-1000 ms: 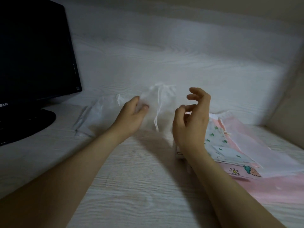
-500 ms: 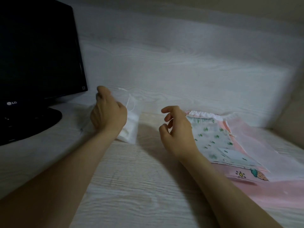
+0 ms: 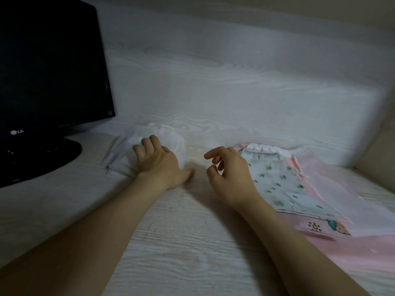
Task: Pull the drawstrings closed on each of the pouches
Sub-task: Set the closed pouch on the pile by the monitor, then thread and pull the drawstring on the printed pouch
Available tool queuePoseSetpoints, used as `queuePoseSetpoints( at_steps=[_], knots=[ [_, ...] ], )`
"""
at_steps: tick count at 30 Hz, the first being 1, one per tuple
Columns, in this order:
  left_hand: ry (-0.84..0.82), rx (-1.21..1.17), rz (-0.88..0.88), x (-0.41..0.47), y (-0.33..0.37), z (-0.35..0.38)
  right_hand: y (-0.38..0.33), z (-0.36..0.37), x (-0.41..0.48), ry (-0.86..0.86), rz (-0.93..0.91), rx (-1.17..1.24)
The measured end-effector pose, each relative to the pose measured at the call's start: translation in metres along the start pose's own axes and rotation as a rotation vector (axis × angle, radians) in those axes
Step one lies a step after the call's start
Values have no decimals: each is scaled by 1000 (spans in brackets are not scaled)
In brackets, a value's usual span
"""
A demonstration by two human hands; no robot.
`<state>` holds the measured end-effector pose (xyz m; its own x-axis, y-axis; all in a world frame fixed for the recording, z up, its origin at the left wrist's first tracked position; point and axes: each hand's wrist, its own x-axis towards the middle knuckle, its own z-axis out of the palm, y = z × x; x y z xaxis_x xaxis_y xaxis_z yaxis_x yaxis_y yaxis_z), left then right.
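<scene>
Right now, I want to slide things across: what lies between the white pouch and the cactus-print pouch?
In the head view: the right hand, empty, and the thumb of the left hand resting on the white pouch; otherwise bare desk.

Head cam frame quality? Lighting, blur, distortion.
Head view: dim overall, brighter patch on the back wall; soft shadow on the desk between left hand and right hand; left hand's thumb smeared by blur; wide-angle bowing bends the monitor edge; white pouch barely separates from the pale wood.
</scene>
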<state>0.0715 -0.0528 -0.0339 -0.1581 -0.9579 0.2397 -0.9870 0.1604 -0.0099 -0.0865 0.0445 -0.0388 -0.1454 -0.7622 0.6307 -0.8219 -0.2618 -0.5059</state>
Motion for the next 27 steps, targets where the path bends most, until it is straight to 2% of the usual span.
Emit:
queuePoseSetpoints(
  at_steps=[4, 7, 9, 13, 15, 17, 20, 23, 27],
  knots=[
    [-114, -45, -12, 3, 1, 8, -1, 0, 0, -25, -4, -23],
    [-132, -45, -41, 1, 3, 13, -1, -1, 0, -44, 2, -36],
    [-37, -45, -38, -1, 5, 12, -2, 0, 0, -59, 11, -53],
    [328, -108, 81, -4, 6, 1, -4, -5, 0, -89, -13, -184],
    [419, -186, 234, -4, 9, -2, -6, -12, 2, -109, -25, -335],
    [460, -278, 456, -4, 12, 0, -7, -21, 4, -124, 53, -512],
    [329, -474, 705, -8, 17, 7, -4, -32, 5, -163, 288, -651],
    [114, -574, 791, -12, 24, 15, 1, -40, 0, -254, 466, -625],
    [-65, -614, 773, -12, 24, 22, 0, -41, -2, -255, 449, -677]
  ],
)
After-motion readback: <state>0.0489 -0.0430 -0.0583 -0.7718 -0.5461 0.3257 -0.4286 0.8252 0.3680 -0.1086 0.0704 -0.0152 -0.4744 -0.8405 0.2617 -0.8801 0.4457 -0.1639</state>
